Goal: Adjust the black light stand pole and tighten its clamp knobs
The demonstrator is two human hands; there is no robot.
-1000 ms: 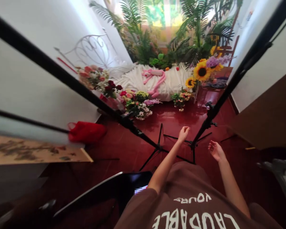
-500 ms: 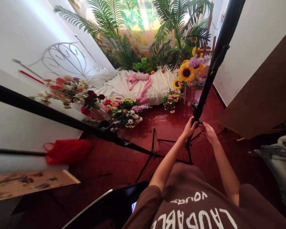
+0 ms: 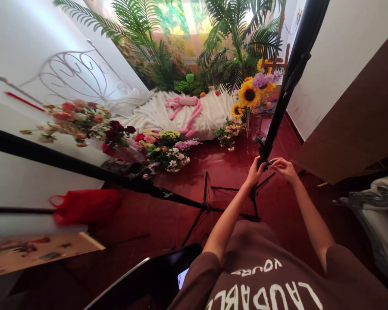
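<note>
A black light stand (image 3: 280,101) rises tilted on my right, its tripod legs on the dark red floor. My left hand (image 3: 255,173) is wrapped round its pole at a clamp low on the shaft. On the right side of that clamp, a small black knob (image 3: 268,164) sits between the fingertips of my right hand (image 3: 284,168). Those fingers are bent and pinched on the knob. Another black clamp (image 3: 260,141) shows a little higher on the same pole.
A second black stand (image 3: 93,168) slants across the left. Flower bunches (image 3: 168,150), sunflowers (image 3: 248,94) and a white-draped bed (image 3: 142,114) with a pink plush toy (image 3: 184,103) lie ahead. A red bag (image 3: 84,206) is at left, a brown panel (image 3: 352,112) at right.
My right hand has turned at the knob, its fingers closing in on it. My left hand stays on the pole. The view has shifted slightly, so the room's things appear further left.
</note>
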